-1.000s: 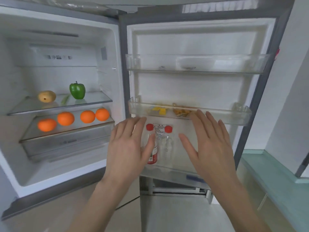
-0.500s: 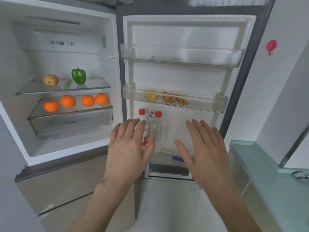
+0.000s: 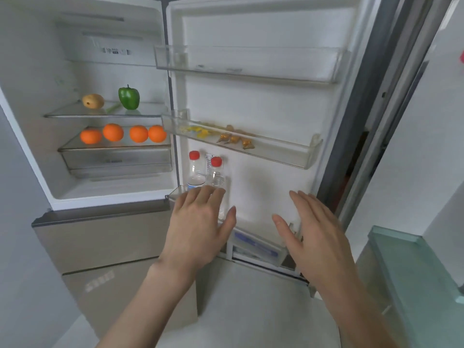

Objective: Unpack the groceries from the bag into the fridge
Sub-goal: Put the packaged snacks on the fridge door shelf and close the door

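Note:
The fridge stands open, its door (image 3: 276,104) swung to the right. Two clear bottles with red caps (image 3: 204,169) stand in the bottom door bin. Small yellow and orange packets (image 3: 226,138) lie in the middle door bin (image 3: 288,156). A green pepper (image 3: 129,97) and a pear (image 3: 93,101) sit on the upper glass shelf, several oranges (image 3: 123,133) on the shelf below. My left hand (image 3: 198,227) hovers in front of the bottles, fingers straight, holding nothing. My right hand (image 3: 316,234) is spread flat before the lower door, empty. No bag is in view.
The top door bin (image 3: 248,64) holds nothing visible. Beige drawer fronts (image 3: 105,242) sit under the fridge compartment. A green glass counter (image 3: 416,272) juts in at the right. Pale floor lies below my arms.
The view has drawn back from the fridge and both hands have sunk lower, from the middle bin level to the bottom door bin. Both stay flat and empty.

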A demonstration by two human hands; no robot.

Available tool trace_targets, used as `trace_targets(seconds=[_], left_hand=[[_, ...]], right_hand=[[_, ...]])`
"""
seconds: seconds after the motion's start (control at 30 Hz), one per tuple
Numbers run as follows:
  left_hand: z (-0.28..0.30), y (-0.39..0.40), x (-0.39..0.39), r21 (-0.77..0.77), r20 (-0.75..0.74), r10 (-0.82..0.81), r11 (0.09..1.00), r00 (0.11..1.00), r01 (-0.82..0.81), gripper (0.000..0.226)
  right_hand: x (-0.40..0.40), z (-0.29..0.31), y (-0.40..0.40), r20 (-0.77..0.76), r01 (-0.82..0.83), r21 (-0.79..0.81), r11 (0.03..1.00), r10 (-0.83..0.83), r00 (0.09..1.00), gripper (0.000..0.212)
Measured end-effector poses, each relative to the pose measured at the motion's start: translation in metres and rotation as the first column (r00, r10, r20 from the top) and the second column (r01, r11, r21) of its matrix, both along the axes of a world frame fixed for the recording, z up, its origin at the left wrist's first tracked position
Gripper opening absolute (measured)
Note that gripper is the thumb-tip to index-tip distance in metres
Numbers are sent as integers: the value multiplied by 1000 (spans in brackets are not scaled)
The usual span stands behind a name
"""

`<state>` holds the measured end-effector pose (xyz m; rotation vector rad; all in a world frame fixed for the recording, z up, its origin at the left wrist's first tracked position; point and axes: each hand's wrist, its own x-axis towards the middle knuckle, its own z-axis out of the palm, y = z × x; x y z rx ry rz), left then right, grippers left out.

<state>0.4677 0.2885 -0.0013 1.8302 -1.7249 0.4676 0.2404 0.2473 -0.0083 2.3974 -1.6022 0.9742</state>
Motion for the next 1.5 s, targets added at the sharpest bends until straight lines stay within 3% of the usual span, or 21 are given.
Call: trace_targets(seconds=[0.17, 0.33, 0.43, 0.6, 0.77, 1.03, 1.23, 1.33, 1.5], left_hand=[[-6, -13, -61, 2, 7, 72, 997, 997, -72, 44], [6, -17, -101, -34, -16, 117, 992, 993, -118, 46], [25, -25, -118, -80, -4, 98, 992, 995, -98, 53], [60, -46, -141, -135, 63, 22, 991, 998, -14, 59], [70, -59, -151, -74, 150, 4, 997, 989, 8, 59], [62, -17, -138, -120, 100, 116, 987, 988, -103, 54], [62, 39, -99, -110, 75, 196, 976, 978, -187, 57], [63, 66, -82, -119, 61, 222, 970, 973, -213, 57], [62, 112, -64, -129, 56, 224, 968, 973, -216, 56]], right_hand=[[-54, -8, -36, 123, -28, 55, 998, 21, 992, 74], [-87, 12, -70, 319, -14, 143, 990, -32, 947, 91], [-93, 32, -98, 420, -77, 200, 977, -15, 907, 103], [-93, 42, -137, 572, -272, 233, 934, 95, 815, 106], [-103, 36, -151, 625, -300, 231, 925, 95, 775, 108], [-87, 23, -90, 615, -315, 114, 942, 182, 767, 92], [-52, 15, -24, 727, -412, 14, 911, 273, 630, 69], [-32, 12, 7, 734, -464, -7, 886, 320, 599, 69], [1, 5, 48, 672, -534, -12, 845, 403, 622, 73]])
